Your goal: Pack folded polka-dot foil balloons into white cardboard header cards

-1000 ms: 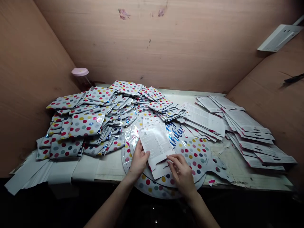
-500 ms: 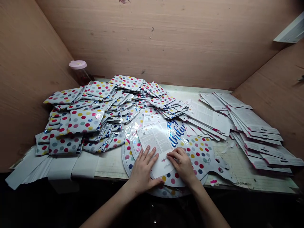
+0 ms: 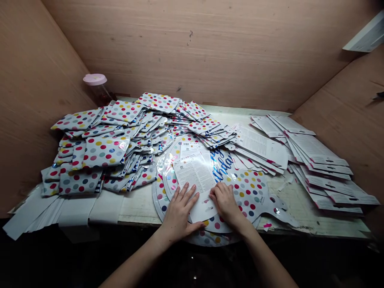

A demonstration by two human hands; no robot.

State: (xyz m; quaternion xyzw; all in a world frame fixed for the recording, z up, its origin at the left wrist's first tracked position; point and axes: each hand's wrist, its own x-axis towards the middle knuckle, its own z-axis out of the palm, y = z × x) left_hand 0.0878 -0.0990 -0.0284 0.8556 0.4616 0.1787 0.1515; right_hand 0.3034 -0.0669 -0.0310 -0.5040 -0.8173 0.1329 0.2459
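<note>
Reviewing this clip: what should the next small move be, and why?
Probably smooth the printed card outward with the right hand: it and the left hand lie flat on the card, which sits slanted on the polka-dot foil balloon.

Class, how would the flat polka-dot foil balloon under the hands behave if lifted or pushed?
The polka-dot foil balloon is probably light and floppy, lying thin and unfilled. Its glossy film likely slides easily over the round foil balloon beneath.

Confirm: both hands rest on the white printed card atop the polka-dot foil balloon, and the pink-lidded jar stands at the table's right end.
Wrong on one point: the head view shows the pink-lidded jar at the table's back left corner, not its right end.
</note>
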